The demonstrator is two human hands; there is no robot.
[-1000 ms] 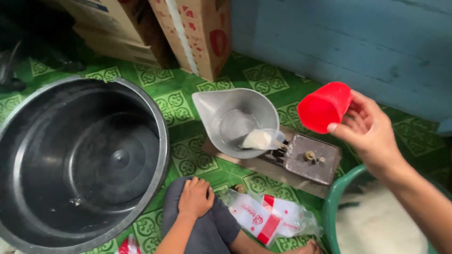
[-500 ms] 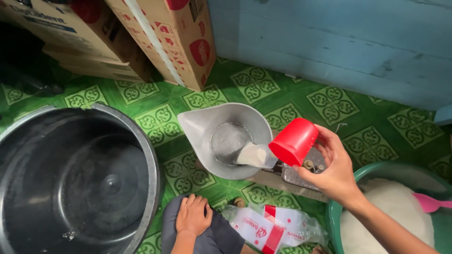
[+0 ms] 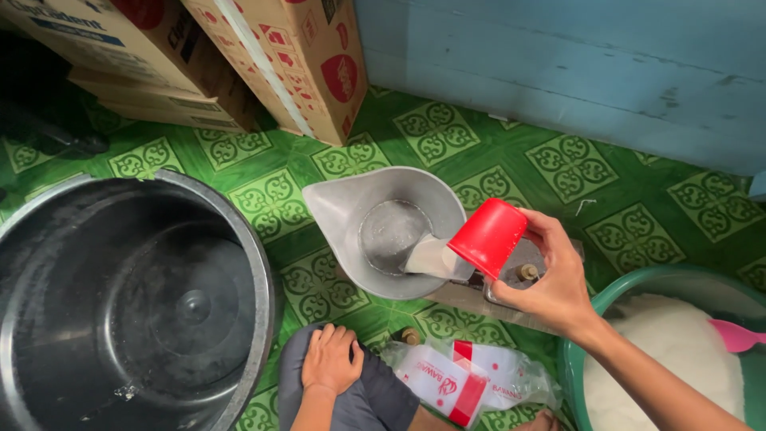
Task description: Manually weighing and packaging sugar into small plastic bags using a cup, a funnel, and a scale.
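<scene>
Green patterned floor mat point(image 3: 606, 172), blue wall point(image 3: 558, 56) behind it, everything sits on the mat.

Near edge: left hand point(image 3: 331, 359) flat on the knee, fingers loose, holding nothing. Beside it a clear plastic bag with red-white print point(image 3: 459, 383), lying flat and looking empty. Near-left corner: big dark empty tub point(image 3: 120, 303). Near-right corner: green basin point(image 3: 594, 319) full of white granules point(image 3: 678, 351), pink scoop handle point(image 3: 738, 335) poking in from the right edge.

Middle of mat: right hand point(image 3: 550, 279) clamped around a red cup point(image 3: 488, 237), tipped mouth-down toward the metal scale pan point(image 3: 383, 227). White granules are streaming from the cup into the pan, small heap at the pan's right side. Pan sits on a scale base point(image 3: 523, 275), mostly hidden by the hand.

Progress, my read: pour underway, pan mostly bare metal, so early in the fill; basin has plenty left.

Far edge: cardboard boxes point(image 3: 279, 56) stacked against the wall.
</scene>
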